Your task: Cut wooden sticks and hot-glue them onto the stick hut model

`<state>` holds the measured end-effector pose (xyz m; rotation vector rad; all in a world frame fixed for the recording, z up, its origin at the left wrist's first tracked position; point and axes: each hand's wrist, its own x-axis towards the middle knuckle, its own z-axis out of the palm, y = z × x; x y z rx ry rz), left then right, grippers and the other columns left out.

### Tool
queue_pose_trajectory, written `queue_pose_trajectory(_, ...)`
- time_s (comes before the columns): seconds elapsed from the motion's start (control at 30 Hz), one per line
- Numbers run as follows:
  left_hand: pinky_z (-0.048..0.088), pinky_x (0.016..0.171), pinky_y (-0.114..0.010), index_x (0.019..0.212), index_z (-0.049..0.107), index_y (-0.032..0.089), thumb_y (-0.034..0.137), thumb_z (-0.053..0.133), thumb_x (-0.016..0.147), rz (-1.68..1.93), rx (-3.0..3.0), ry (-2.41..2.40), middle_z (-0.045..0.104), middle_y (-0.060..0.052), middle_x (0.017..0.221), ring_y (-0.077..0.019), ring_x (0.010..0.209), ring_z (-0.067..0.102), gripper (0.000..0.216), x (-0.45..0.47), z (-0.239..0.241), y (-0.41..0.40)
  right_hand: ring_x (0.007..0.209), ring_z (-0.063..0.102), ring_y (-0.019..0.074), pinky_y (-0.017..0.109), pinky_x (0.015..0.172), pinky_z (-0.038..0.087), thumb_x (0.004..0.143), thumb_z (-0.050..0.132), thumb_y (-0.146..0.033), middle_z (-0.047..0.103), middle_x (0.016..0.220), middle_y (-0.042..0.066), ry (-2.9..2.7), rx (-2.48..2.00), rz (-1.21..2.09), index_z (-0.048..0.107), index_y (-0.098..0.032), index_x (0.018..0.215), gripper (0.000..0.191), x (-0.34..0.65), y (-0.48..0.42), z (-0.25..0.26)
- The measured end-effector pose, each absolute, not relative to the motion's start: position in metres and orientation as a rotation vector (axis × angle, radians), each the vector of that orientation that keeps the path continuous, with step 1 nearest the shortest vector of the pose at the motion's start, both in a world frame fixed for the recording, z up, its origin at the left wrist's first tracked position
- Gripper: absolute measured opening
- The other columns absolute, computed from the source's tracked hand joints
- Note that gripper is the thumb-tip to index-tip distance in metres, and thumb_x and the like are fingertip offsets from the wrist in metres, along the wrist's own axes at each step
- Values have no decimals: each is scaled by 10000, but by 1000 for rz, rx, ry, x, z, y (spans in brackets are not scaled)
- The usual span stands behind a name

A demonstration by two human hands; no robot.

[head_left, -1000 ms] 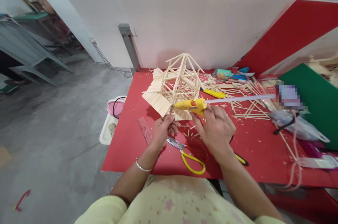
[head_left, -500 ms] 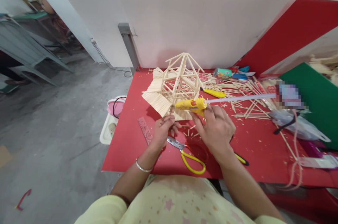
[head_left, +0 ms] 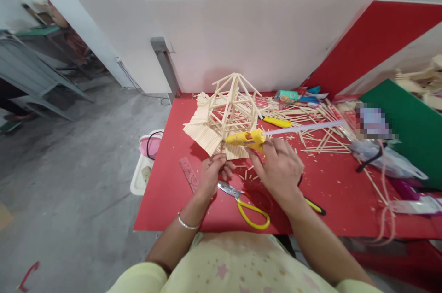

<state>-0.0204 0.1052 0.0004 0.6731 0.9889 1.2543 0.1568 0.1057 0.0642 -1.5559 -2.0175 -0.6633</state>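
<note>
- The white board [head_left: 258,35] stands upright along the far edge of the table, at 12 o'clock from the hands.
- The red table [head_left: 165,210] carries everything below; its near edge lies at 6 o'clock, against the person's pale yellow top.
- A green sheet [head_left: 407,127] lies at 3 o'clock, near the right edge of the view.
- The stick house [head_left: 228,108], an open frame with slatted roof panels, stands on the table at 12 o'clock from the left hand, just beyond both hands.
- Loose sticks [head_left: 317,131] are scattered at 2 o'clock from the right hand, between the house and the green sheet.
- A clear plastic bag [head_left: 386,161] lies at 3 o'clock from the right hand, well apart from it.
- The right hand [head_left: 279,168] is wrapped around the grip of the glue gun.
- The left hand [head_left: 210,175] has its fingers curled, their tips at the near edge of a low roof panel; whether they pinch it I cannot tell.
- The glue gun [head_left: 247,138], yellow, points toward 9 o'clock, its nozzle at the house's near panel; a clear glue rod [head_left: 304,128] sticks out behind toward 3 o'clock.
- Scissors [head_left: 247,205] with yellow handles lie at 6 o'clock, between the wrists.
- A pink ruler [head_left: 189,174] lies at 9 o'clock, just beside the left hand.
- A yellow cutter [head_left: 278,122] lies at 1 o'clock from the gun.
</note>
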Motion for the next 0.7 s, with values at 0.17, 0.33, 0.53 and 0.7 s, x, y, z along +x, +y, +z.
queue_pose_trajectory(0.17, 370, 401, -207, 845, 623, 128, 320, 688, 727, 1244, 684, 1000, 742, -85, 692, -134, 436, 611, 234, -20, 1, 106, 870, 567, 221, 323, 769, 397, 971, 548, -409, 671, 1001, 103, -2022, -1556, -625, 596, -138, 1195, 355, 158, 105, 63)
queue_pose_trajectory(0.33, 369, 404, -205, 815, 626, 132, 328, 685, 732, 1236, 693, 1002, 738, -80, 687, -132, 442, 611, 221, -19, 0, 108, 899, 561, 232, 336, 788, 393, 975, 532, -384, 664, 992, 102, -2039, -1574, -577, 563, -147, 1265, 376, 160, 105, 62)
queue_pose_trajectory(0.53, 368, 408, -199, 841, 626, 128, 325, 698, 725, 1234, 687, 1017, 731, -77, 677, -128, 448, 606, 240, -18, 4, 108, 913, 556, 236, 344, 784, 396, 967, 543, -375, 660, 1017, 95, -2033, -1577, -532, 556, -148, 1292, 397, 161, 106, 58)
queue_pose_trajectory(0.7, 362, 408, -197, 844, 636, 119, 336, 693, 732, 1227, 713, 1025, 730, -81, 684, -128, 459, 610, 251, -18, 4, 108, 947, 566, 240, 347, 806, 404, 961, 555, -362, 666, 1075, 111, -2028, -1576, -498, 548, -141, 1313, 415, 162, 106, 56)
